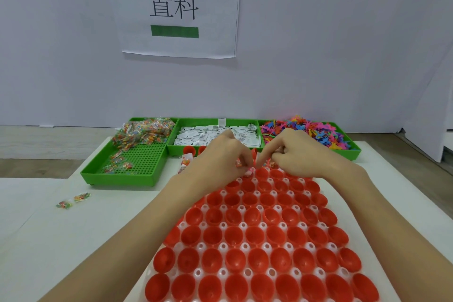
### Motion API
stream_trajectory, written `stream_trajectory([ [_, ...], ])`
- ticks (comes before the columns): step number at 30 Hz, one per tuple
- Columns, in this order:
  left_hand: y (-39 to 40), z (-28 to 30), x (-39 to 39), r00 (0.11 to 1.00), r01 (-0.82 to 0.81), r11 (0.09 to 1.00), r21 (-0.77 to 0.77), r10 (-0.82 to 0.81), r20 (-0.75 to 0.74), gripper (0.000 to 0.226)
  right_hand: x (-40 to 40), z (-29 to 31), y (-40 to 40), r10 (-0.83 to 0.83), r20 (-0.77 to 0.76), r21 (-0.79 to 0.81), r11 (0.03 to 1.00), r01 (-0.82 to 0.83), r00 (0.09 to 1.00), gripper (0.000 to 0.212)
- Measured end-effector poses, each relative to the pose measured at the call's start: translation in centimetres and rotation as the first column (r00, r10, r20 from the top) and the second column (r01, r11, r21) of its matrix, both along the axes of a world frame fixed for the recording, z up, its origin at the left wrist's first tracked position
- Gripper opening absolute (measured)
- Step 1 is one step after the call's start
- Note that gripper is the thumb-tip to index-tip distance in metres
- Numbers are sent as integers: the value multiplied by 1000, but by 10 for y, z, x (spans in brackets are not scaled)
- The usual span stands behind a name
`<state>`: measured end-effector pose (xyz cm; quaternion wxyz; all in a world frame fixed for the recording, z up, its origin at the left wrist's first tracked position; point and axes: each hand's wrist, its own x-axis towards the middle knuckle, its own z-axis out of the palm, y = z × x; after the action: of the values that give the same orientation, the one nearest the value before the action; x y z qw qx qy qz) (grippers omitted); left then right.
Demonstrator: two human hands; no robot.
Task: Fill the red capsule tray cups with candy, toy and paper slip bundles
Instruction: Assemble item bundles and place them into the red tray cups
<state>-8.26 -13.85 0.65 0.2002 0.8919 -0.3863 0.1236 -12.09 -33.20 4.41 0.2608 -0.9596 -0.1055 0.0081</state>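
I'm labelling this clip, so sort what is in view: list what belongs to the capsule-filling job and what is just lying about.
Belongs to the job:
- red plastic capsule cups in the white tray
- green plastic tray of wrapped candy packets
- green tray of white paper slips
- green tray of colourful rubbery toys
- left hand
- right hand

Lying about:
- two stray candy packets on the table
- paper wall sign with black characters

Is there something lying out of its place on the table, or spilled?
Yes. Two small candy packets lie loose on the white table, in front of the green candy tray and outside it, left of the red capsule tray. They look dropped or set aside. Nothing else stands out.
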Motion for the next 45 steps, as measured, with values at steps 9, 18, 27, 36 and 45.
stream_trajectory([
  [9,15,17,-6,999,-7,994,-108,3,-34,11,3,-5,-4,28,81,10,1000,-29,996,38],
  [18,34,3,-30,998,-16,1000,-14,16,-58,3,7,-29,23,90,263,-64,995,-76,960,16],
  [27,35,-11,-27,998,12,999,31,-9,-69,7,10,-38,27,70,264,-108,993,-42,962,14],
  [36,57,-1,-33,996,-78,988,-134,71,-59,5,6,-22,13,20,313,5,1000,-23,950,16],
  [45,161,-18,18,763,-642,766,30,642,-76,28,4,-11,3,-9,297,158,987,-40,955,10],
])
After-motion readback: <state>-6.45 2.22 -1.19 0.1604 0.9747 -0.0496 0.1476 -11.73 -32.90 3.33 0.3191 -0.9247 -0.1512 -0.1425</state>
